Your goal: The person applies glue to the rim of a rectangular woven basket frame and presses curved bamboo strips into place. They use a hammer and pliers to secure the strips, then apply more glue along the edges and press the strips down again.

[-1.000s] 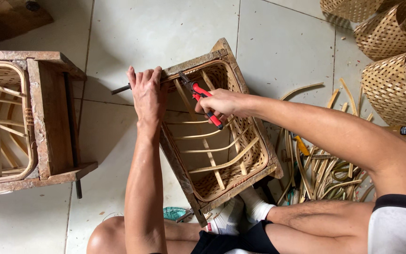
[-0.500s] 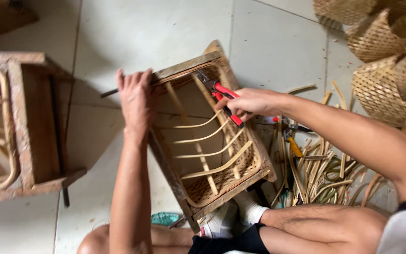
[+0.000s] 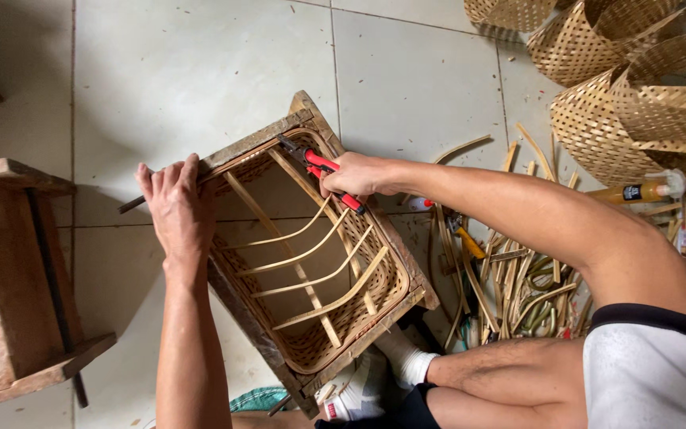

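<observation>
A wooden box frame (image 3: 248,147) with a half-woven bamboo basket (image 3: 319,270) inside it leans on the tiled floor between my legs. My left hand (image 3: 172,202) grips the frame's upper left corner. My right hand (image 3: 355,175) is shut on red-handled pliers (image 3: 319,163), whose jaws touch the basket rim at the frame's top edge. Curved bamboo ribs (image 3: 303,258) cross the open basket bottom.
A second wooden frame (image 3: 17,278) stands at the left. Loose bamboo strips and small tools (image 3: 510,270) litter the floor at the right. Several woven baskets (image 3: 629,71) are stacked at the top right, with a yellow squeeze bottle (image 3: 641,191) below them.
The frame and basket have shifted left and tilted in view. My right hand has carried the pliers up to the top rim. My left hand stays on the corner.
</observation>
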